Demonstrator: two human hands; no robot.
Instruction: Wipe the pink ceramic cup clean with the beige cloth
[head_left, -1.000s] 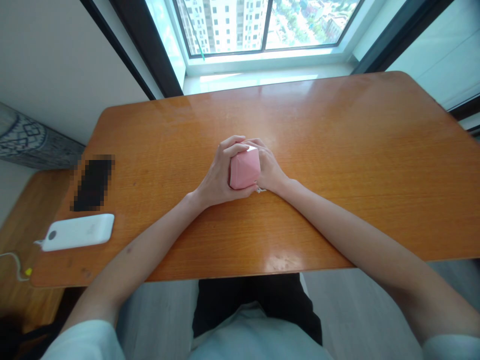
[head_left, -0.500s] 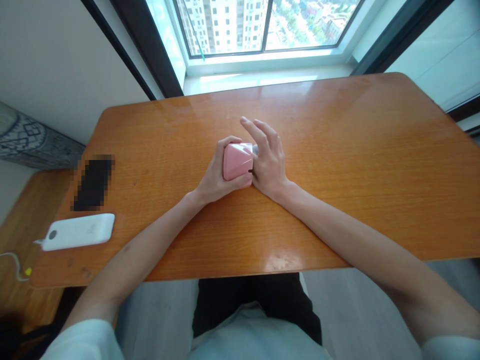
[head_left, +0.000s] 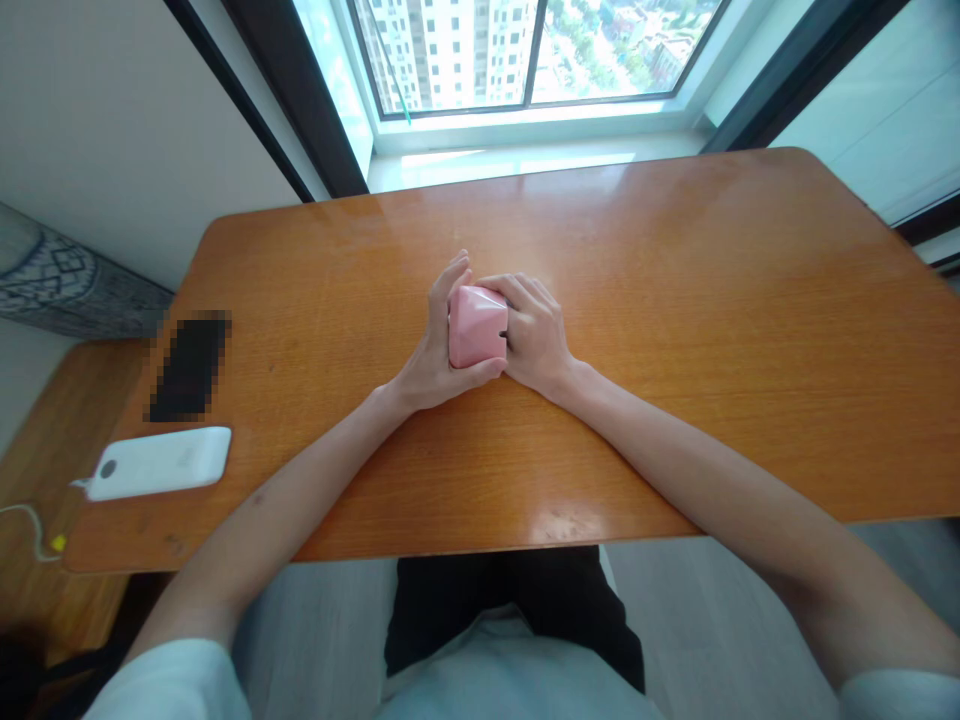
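Observation:
A small pink box-like object [head_left: 477, 326], glossy with faceted sides and a dark notch at its right edge, is held above or on the table's middle; its exact kind does not show. My left hand [head_left: 439, 350] cups it from the left, thumb along the near side. Some left fingers stick up, off its far side. My right hand [head_left: 541, 335] presses against the right side with fingers curled over the far right corner. The palm hides whatever lies between that hand and the object.
A wooden table [head_left: 712, 300] spans the view. To the left lie a white device [head_left: 161, 463] with a cable and a blurred-out dark rectangle [head_left: 187, 368]. Beyond the far edge is a window [head_left: 540, 60]. A patterned grey fabric item [head_left: 67, 275] stands at far left.
My right fingers, raised and stretched before, have curled down to the pink object. My left fingers have lifted from its far side. The object has tilted slightly.

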